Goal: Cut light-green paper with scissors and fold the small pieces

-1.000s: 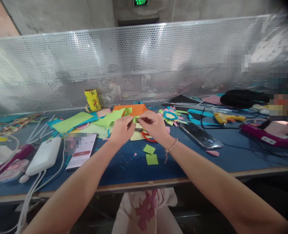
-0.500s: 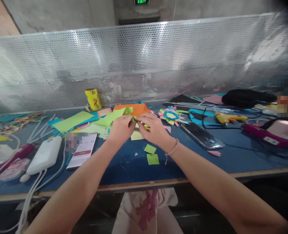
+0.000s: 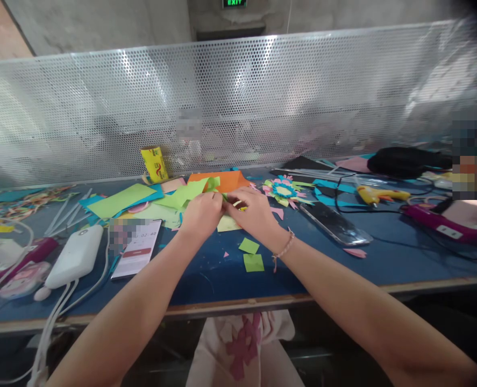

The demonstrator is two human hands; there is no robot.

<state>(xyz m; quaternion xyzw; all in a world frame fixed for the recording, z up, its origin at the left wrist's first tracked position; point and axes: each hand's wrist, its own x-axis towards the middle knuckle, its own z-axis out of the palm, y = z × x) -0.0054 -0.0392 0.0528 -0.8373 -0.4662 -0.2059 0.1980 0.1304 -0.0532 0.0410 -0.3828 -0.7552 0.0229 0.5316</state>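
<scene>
My left hand (image 3: 201, 213) and my right hand (image 3: 253, 212) meet over the middle of the blue table (image 3: 206, 279), fingers pinched together on a small green paper piece (image 3: 223, 198) that is mostly hidden between them. A pale yellow paper square (image 3: 227, 224) lies right under the hands. Two green paper scraps (image 3: 251, 255) rest on the table just in front of my right wrist, which wears a bead bracelet. Green paper sheets (image 3: 149, 200) and an orange sheet (image 3: 227, 180) lie just beyond the hands.
A paper flower (image 3: 283, 190) and a phone (image 3: 335, 223) lie to the right, with a yellow glue gun (image 3: 374, 194) and cables further on. To the left are a phone with a timer (image 3: 137, 248), a white power bank (image 3: 74, 257) and paper strips. A perforated metal screen (image 3: 238, 102) closes off the back.
My hands have drawn closer together and dropped slightly toward the table. The red scissors seen under my right hand a second ago are now hidden.
</scene>
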